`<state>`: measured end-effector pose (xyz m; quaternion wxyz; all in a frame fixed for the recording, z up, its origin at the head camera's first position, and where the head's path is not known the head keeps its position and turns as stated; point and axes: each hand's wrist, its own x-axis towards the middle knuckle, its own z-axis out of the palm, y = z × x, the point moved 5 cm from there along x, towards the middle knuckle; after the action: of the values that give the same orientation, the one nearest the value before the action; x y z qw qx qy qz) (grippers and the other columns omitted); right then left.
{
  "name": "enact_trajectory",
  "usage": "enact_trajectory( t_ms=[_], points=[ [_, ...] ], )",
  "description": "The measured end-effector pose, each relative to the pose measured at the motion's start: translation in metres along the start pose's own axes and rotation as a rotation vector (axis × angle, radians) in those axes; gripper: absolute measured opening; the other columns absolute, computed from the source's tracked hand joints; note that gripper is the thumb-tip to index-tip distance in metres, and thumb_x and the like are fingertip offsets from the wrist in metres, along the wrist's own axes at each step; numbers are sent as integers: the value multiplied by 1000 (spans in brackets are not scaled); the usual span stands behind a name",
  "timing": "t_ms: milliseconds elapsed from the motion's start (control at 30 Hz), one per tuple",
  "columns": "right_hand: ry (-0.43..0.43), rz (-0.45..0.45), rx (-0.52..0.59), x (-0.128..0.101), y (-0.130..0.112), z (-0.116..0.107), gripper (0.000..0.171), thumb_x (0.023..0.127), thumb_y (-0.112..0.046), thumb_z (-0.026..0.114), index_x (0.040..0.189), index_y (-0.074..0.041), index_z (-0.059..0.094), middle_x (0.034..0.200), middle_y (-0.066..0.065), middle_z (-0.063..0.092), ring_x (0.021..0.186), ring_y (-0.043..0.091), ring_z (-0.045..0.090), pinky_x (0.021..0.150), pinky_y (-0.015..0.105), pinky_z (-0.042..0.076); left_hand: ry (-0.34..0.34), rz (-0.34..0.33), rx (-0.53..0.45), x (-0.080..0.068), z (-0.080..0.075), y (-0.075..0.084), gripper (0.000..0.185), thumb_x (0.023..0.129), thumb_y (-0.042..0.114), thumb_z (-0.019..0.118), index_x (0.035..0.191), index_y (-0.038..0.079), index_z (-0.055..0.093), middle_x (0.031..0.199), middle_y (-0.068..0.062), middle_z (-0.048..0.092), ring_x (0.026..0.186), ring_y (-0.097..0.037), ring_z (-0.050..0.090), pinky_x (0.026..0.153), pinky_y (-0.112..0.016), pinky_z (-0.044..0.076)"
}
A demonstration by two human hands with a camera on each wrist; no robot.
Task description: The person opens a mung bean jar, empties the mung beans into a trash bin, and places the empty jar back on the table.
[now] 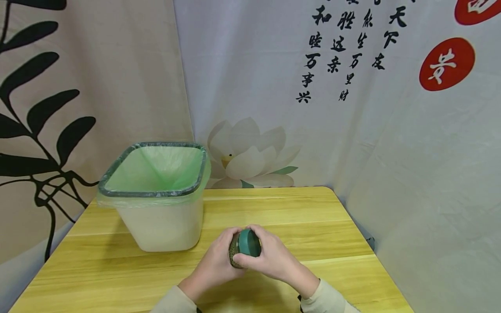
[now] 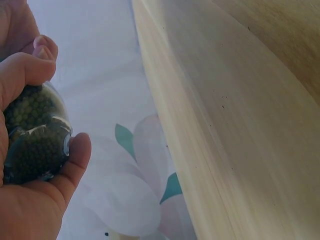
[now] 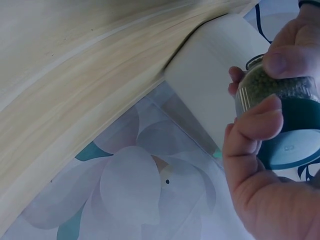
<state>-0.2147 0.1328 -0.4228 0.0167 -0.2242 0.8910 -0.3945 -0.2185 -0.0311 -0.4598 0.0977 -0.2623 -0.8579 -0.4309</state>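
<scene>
Holding jar [image 1: 239, 248] between left hand [image 1: 214, 263], right hand [image 1: 274, 258]; right grip on lid [image 1: 249, 242].

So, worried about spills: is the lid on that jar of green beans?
On. The green lid sits over the jar mouth, right hand gripping it, left hand holding the body.

light yellow wooden tabletop [image 1: 297, 213] with visible plank grain, translucent white waste bin [image 1: 160, 221] lined with a green bag standing on its left rear part, near the back edge
</scene>
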Motion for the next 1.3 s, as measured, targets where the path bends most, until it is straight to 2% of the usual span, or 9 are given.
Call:
enact_trajectory(
  t_ms=[367,733,933,1167,1300],
  points=[
    [-1,-56,-38,-1,-1,0,66,90,-60,79,138,-20,58,120,-2,70,95,9,65,75,24,57,-80,-22,-66,1,2,-6,87,72,11,94,147,7,50,133,-5,64,109,-18,66,90,-34,60],
    [-12,-83,-82,-1,0,-1,72,88,-61,80,142,-18,57,123,1,70,99,10,65,77,24,57,-110,-37,-82,1,1,-7,88,71,12,94,147,9,51,131,-3,65,108,-16,65,89,-32,60],
    [-24,-101,-93,-1,-1,-1,72,88,-62,79,142,-20,57,123,-2,69,100,11,65,78,25,57,-137,-58,-141,1,2,-11,88,71,15,94,148,13,51,131,3,65,107,-12,65,90,-31,59],
    [-38,-112,-140,-2,0,-1,80,88,-61,81,148,-16,55,137,1,68,111,16,65,85,27,59,-181,-67,-202,0,2,-13,85,73,16,94,147,14,53,128,4,66,104,-10,65,87,-28,59],
    [-45,-117,-160,-3,0,-1,79,87,-62,81,148,-18,55,139,0,67,115,17,65,89,30,59,-196,-72,-224,0,3,-14,86,72,16,95,147,14,53,128,4,66,104,-10,65,87,-27,59]
  ],
)
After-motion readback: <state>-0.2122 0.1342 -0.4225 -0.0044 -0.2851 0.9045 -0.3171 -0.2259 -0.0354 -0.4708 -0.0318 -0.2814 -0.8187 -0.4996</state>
